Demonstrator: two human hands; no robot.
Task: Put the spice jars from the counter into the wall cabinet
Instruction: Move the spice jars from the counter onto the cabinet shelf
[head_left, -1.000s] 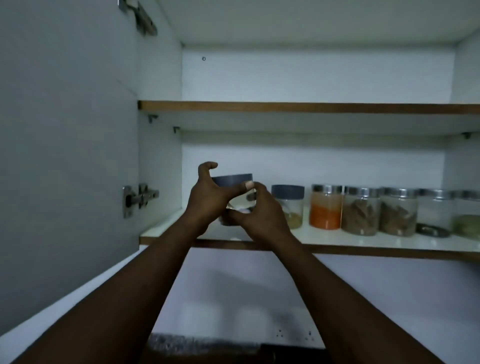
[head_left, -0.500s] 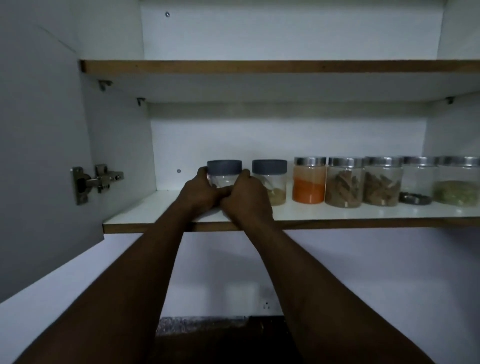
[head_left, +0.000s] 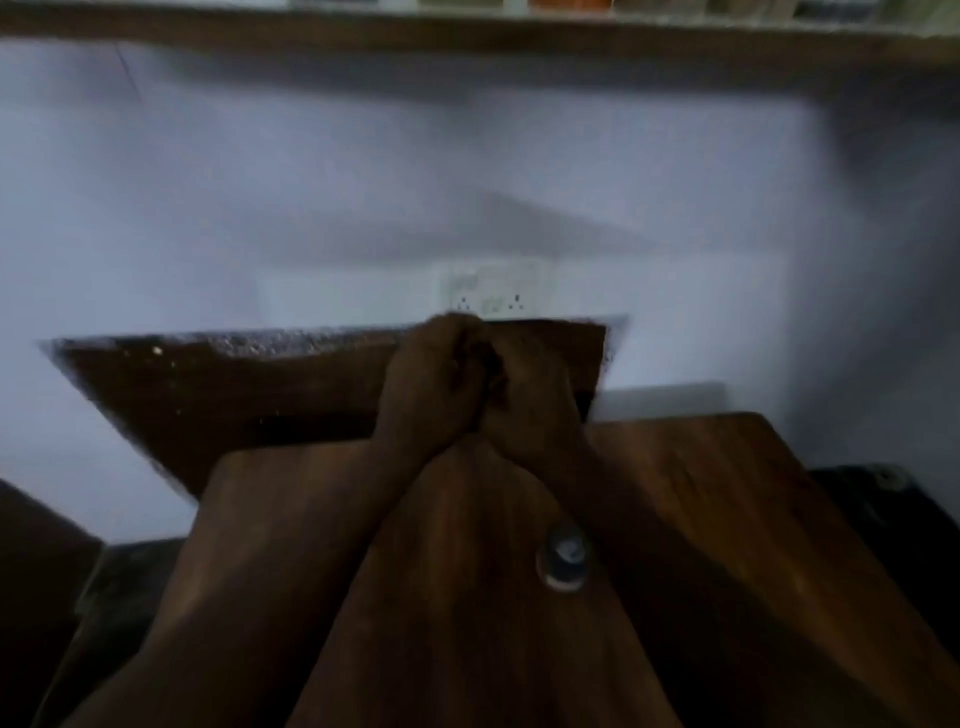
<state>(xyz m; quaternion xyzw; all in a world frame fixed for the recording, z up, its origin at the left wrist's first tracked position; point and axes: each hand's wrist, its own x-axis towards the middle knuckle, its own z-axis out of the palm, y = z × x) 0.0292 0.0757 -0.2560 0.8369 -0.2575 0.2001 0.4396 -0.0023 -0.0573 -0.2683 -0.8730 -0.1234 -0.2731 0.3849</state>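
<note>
The view is blurred and points down. My left hand (head_left: 431, 389) and my right hand (head_left: 530, 389) are pressed together with curled fingers above the dark counter (head_left: 234, 400), and nothing shows between them. One small clear spice jar (head_left: 563, 564) with a shiny lid stands on the wooden surface (head_left: 727, 519) between my forearms, close to the right one. The wall cabinet's bottom shelf edge (head_left: 467, 31) runs along the top of the frame, where only the bases of the row of jars (head_left: 566, 4) show.
A white wall socket (head_left: 493, 296) sits on the wall just behind my hands. The counter has a speckled rim and ends at the right near my right hand. Dark low areas lie at the far left and far right.
My hands have let go of the grey-lidded jar on the cabinet shelf and dropped down together to counter height. The view has swung from the cabinet down to the counter.
</note>
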